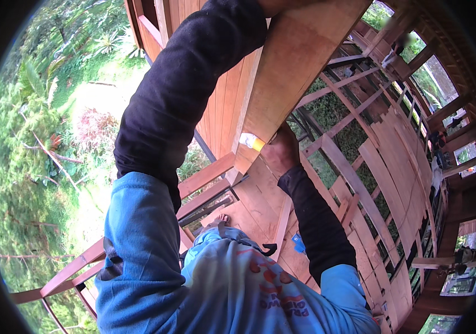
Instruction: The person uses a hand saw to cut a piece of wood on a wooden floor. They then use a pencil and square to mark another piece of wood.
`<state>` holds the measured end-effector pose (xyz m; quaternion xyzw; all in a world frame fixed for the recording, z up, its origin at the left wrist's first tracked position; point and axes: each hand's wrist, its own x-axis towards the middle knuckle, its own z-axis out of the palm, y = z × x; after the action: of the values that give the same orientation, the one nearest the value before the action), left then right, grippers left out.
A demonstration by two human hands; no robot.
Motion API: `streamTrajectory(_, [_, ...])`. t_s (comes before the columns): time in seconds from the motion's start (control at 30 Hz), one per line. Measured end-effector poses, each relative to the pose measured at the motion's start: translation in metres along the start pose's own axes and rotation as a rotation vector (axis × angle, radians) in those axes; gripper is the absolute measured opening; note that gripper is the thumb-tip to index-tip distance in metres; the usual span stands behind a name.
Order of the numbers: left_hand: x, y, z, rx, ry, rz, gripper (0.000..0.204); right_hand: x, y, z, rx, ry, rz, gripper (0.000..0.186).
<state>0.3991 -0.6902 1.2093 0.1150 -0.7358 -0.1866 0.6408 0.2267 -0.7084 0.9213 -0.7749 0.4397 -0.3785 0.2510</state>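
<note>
A wide brown wooden post (299, 61) slants down from the top of the view in front of me. My right hand (283, 149) is closed at its lower right edge. From its fingers sticks a small thing (250, 140), white at the far end and yellow by the hand, lying against the wood; its exact kind is unclear. My left arm, in a black sleeve, reaches up across the post. Only a bit of my left hand (278, 5) shows at the top edge, near the wood, with its fingers out of sight.
A planked wooden wall (221, 106) stands behind the post. Reddish rails (207, 175) run at the left, above a green slope. Loose planks (396, 172) lie over open floor beams at the right. A blue object (298, 243) is on the boards below. A person (392, 54) is far off.
</note>
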Motion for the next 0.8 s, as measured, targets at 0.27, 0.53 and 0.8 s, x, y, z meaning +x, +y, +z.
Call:
streamTrajectory(0.27, [-0.002, -0.006, -0.001, -0.033, -0.014, 0.006, 0.084, -0.002, -0.007, 0.001, -0.023, 0.028, 0.041, 0.06])
streamTrajectory(0.53, [0.002, -0.014, -0.009, -0.044, -0.032, 0.015, 0.081, 0.0, 0.011, 0.011, -0.024, -0.015, 0.005, 0.056])
streamTrajectory(0.8, [0.002, -0.003, 0.006, 0.043, 0.09, -0.209, 0.092, 0.0, 0.022, 0.021, -0.035, 0.094, -0.106, 0.036])
